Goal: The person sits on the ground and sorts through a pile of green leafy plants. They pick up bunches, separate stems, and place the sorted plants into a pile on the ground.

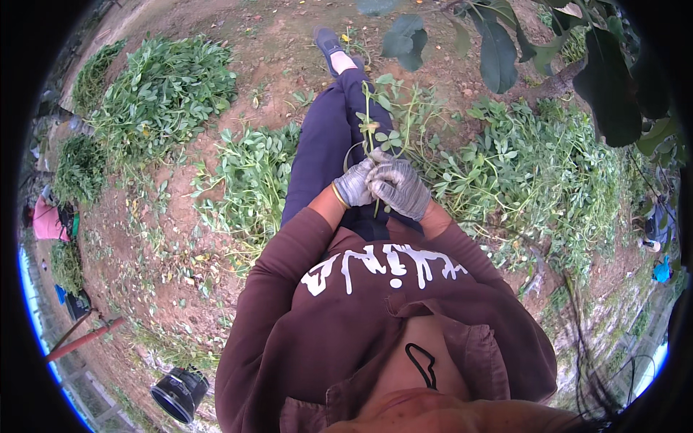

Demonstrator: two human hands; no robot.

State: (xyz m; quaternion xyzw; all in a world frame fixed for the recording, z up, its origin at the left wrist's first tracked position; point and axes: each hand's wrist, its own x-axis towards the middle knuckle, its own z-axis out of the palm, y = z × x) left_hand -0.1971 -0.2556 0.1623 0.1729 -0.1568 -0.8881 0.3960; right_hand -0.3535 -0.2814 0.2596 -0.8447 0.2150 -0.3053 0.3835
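Observation:
Both my hands wear grey-white gloves and meet above my lap. My left hand (355, 184) and my right hand (399, 187) would be told apart by side of the picture only; the first comes from the arm with a yellow bangle. Between them they pinch a green leafy plant stem (369, 124), whose top rises over my dark trousers and whose lower end shows beneath the fingers. Cut leafy plants lie in a pile (254, 178) against one leg and in a larger heap (530, 173) on the other side.
More plant heaps (168, 86) lie on the bare soil at upper left. A black bucket (180, 394) is at lower left, near a red pole (86, 340). Tree leaves (498, 57) hang at upper right. People (50, 217) are at the far edges.

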